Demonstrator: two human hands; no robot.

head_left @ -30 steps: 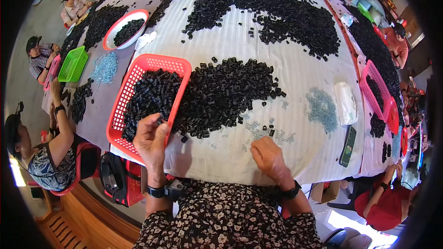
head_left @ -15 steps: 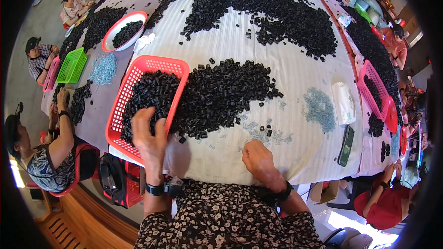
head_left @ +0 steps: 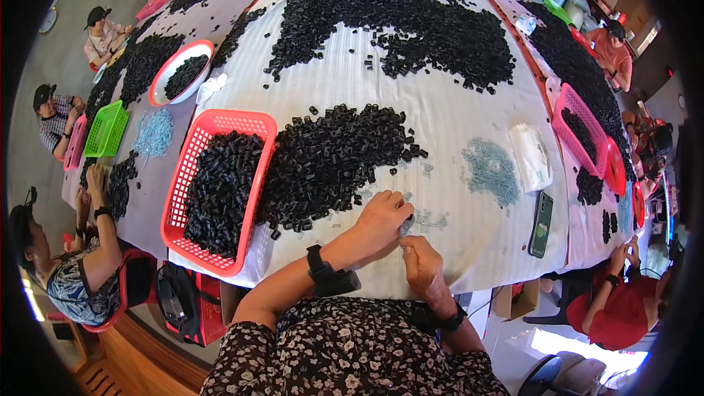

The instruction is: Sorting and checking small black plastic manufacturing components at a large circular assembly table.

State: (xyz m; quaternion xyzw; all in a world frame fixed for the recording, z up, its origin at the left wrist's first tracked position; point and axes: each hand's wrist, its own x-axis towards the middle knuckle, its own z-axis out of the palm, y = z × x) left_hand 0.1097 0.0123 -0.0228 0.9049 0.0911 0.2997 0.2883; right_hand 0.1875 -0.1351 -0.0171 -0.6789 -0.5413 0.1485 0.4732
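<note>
My left hand [head_left: 378, 224] reaches across to the small clear plastic pieces [head_left: 433, 218] scattered at the near middle of the table. Its fingers are bent together at a small greyish clear piece whose exact kind I cannot make out. Close beside it on the right, my right hand [head_left: 423, 264] is closed with thumb and fingers pressed together; anything inside is hidden. A heap of short black plastic tubes [head_left: 337, 154] spreads beyond my left forearm. To its left stands a red slotted basket [head_left: 268, 169] holding many black tubes [head_left: 224, 194].
Another pile of clear pieces [head_left: 490, 172] lies right, beside a white packet [head_left: 530, 155] and a dark phone [head_left: 541, 224]. A larger black heap [head_left: 455, 37] covers the far table. At left are a red-rimmed bowl [head_left: 165, 88] and green basket [head_left: 108, 128]. Other people sit along both sides.
My left hand has left the red basket and moved right to the clear pieces, close to my right hand. The right hand stays closed. The whole view has shifted slightly.
</note>
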